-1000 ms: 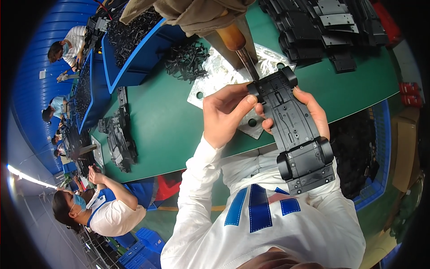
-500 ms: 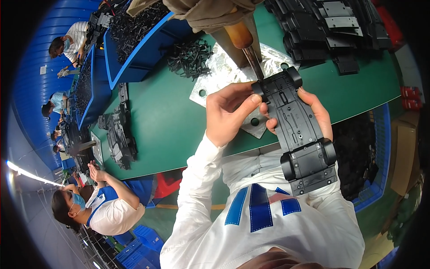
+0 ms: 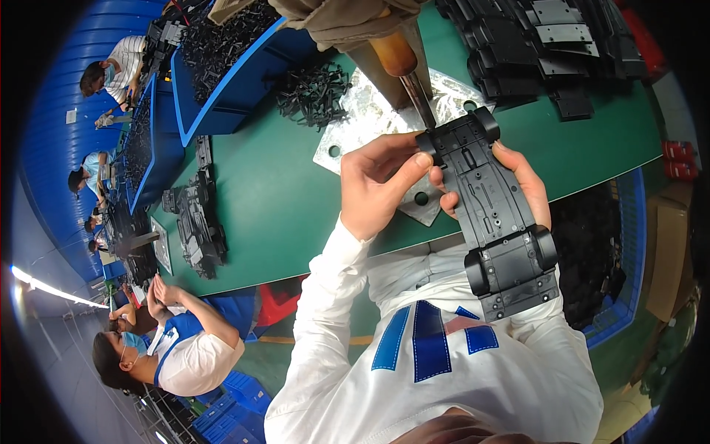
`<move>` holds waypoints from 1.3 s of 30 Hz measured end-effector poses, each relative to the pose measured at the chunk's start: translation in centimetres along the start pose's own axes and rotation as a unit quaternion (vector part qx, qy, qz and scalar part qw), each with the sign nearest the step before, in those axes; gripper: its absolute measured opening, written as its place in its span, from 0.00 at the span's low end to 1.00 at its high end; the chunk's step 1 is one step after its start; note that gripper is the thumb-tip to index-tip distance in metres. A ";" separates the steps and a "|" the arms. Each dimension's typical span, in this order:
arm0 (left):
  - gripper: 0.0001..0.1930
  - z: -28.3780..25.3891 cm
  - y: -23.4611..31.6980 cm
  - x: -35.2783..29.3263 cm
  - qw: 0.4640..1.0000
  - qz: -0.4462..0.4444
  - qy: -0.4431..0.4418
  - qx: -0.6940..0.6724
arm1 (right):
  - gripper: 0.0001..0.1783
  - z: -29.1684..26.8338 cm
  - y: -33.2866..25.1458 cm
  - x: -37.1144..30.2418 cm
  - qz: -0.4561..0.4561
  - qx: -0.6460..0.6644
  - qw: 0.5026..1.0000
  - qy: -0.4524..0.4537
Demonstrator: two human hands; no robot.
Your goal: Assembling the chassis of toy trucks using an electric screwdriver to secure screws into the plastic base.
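A black plastic toy-car chassis (image 3: 488,200) is held tilted in front of my body, its long underside facing up. My right hand (image 3: 526,177) grips it from the right side, with fingertips showing at its left edge. My left hand (image 3: 381,181) is closed at the upper left corner, thumb and finger pinched beside the wheel-arch part; whether a small piece sits between them is hidden. Just above that corner, the metal rod of a tool with an amber handle (image 3: 394,53) points down, its tip at or very near the chassis end.
Under the tool lies a silvery plate (image 3: 336,140) with holes on the green table (image 3: 274,200). Loose black clips (image 3: 314,96) are heaped beside blue bins (image 3: 244,81). Stacked chassis (image 3: 518,52) stand at far right. A co-worker (image 3: 185,348) sits at left.
My hands and the chassis have barely shifted. The co-worker at left has leaned and moved their hands slightly.
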State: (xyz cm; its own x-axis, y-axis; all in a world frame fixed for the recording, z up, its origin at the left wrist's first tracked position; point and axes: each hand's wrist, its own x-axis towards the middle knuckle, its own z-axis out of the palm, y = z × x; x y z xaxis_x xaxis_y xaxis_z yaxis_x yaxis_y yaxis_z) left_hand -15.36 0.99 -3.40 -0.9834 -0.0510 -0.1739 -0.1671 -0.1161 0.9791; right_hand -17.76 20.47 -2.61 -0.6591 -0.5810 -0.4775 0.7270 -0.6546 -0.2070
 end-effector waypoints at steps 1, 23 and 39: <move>0.15 -0.1 0.0 0.0 1.000 0.000 -0.006 -0.008 | 0.31 0.1 0.1 0.0 -0.002 0.006 1.000 0.006; 0.18 -0.2 -0.6 0.1 0.999 -0.013 0.003 -0.038 | 0.32 -1.2 -0.5 0.5 0.028 0.018 0.997 -0.068; 0.12 0.0 -0.8 0.0 0.999 0.028 -0.013 -0.017 | 0.30 -0.5 -0.2 0.1 0.026 0.004 0.999 -0.026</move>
State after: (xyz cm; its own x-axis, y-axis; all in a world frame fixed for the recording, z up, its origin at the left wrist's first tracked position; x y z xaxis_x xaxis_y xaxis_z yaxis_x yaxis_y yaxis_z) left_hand -15.24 1.09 -4.15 -0.9927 -0.0315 -0.1165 -0.1107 -0.1473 0.9829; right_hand -17.83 20.77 -3.06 -0.6303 -0.6381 -0.4422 0.7588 -0.6267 -0.1772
